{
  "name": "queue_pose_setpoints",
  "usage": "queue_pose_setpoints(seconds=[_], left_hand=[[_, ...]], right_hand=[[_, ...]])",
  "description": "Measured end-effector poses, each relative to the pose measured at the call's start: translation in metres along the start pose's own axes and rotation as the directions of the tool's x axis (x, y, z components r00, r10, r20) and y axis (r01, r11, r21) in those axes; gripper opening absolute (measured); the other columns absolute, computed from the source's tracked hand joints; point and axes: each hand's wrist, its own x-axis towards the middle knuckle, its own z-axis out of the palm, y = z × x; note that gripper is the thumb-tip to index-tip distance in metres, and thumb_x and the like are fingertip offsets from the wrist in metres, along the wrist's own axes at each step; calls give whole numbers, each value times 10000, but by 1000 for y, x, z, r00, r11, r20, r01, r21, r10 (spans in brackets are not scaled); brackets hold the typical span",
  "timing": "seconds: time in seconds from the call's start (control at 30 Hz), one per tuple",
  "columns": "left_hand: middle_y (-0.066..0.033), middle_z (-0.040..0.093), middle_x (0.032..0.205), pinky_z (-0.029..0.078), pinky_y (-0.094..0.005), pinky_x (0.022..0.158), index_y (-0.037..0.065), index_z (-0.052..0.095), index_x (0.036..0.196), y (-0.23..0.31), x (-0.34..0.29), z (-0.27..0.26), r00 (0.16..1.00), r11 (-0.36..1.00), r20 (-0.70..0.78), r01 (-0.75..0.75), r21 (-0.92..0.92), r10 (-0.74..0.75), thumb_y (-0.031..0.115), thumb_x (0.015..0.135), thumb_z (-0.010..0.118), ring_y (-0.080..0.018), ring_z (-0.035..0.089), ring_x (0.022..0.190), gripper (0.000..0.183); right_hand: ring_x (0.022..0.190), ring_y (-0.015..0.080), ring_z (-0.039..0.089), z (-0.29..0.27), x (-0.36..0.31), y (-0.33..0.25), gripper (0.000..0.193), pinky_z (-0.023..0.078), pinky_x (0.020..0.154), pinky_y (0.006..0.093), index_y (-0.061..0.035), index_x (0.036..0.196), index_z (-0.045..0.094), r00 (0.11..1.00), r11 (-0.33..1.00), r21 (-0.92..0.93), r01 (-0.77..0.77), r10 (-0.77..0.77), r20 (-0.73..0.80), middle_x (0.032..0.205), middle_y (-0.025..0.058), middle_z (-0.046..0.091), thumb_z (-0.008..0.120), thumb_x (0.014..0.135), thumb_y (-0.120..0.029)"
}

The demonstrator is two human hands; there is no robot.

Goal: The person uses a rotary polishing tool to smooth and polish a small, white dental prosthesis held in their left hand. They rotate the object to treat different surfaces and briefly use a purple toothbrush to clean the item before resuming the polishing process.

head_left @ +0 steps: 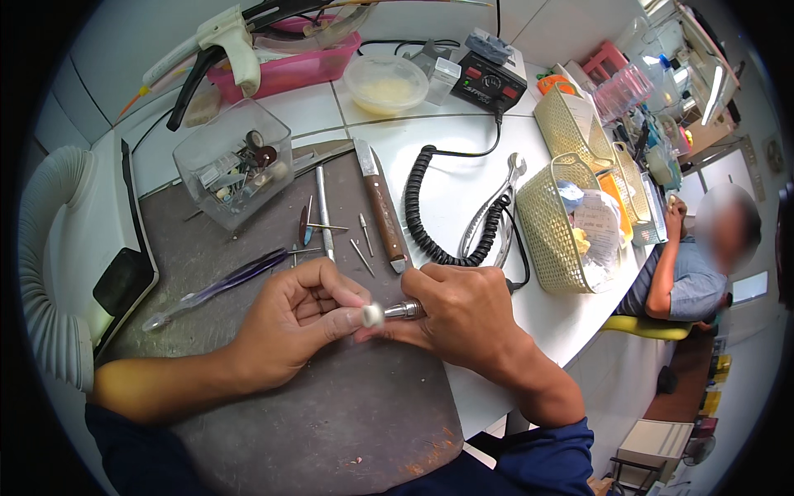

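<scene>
Over the dark grey mat, my left hand (pixel 302 306) is closed, thumb against fingers, on a small off-white piece (pixel 372 315). The metal tip of a rotary handpiece (pixel 405 310) meets that piece from the right. My right hand (pixel 463 310) wraps round the handpiece and hides most of its body. Blur at the contact keeps me from telling where the piece ends and any bit begins. Just beyond my hands lie slim metal burs (pixel 362 258), a wooden-handled knife (pixel 382 207), a metal rod tool (pixel 324 215) and a purple-handled brush (pixel 219 285).
A clear plastic box (pixel 233 165) of discs and bits stands far left, beside a white ribbed hose (pixel 62 248). A coiled black cord (pixel 413 198) runs to a control box (pixel 490 83). Cream baskets (pixel 558 223) line the right; a person (pixel 695 277) sits beyond.
</scene>
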Motion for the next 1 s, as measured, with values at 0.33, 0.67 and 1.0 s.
queue_pose_setpoints(seconds=[0.33, 0.67, 1.0], left_hand=[[-101, 625, 987, 506, -252, 839, 28, 526, 940, 1, -1, 1, 999, 999, -49, 0, 35, 1, 43, 890, 635, -123, 622, 920, 120], [-105, 617, 979, 511, -255, 780, 46, 511, 931, 4, -3, 6, 996, 996, -84, 5, 84, 2, 36, 894, 627, -132, 616, 873, 122], [-111, 623, 971, 516, -257, 760, 39, 522, 928, 3, -2, 5, 996, 999, -88, -7, 52, 11, 35, 888, 637, -137, 621, 863, 122]], right_hand=[[432, 217, 587, 1, 2, 0, 616, 442, 385, 322, -62, 637, 554, 999, 1000, -16, -20, 19, -26, 540, 53, 541, 678, 694, -663], [430, 217, 591, -1, 1, -1, 619, 440, 375, 326, -52, 655, 575, 1000, 998, -51, -25, 25, 0, 545, 54, 559, 689, 686, -660], [431, 207, 597, -2, 1, -2, 614, 439, 376, 317, -42, 689, 613, 999, 998, -50, -32, 33, 5, 542, 58, 576, 697, 689, -650]])
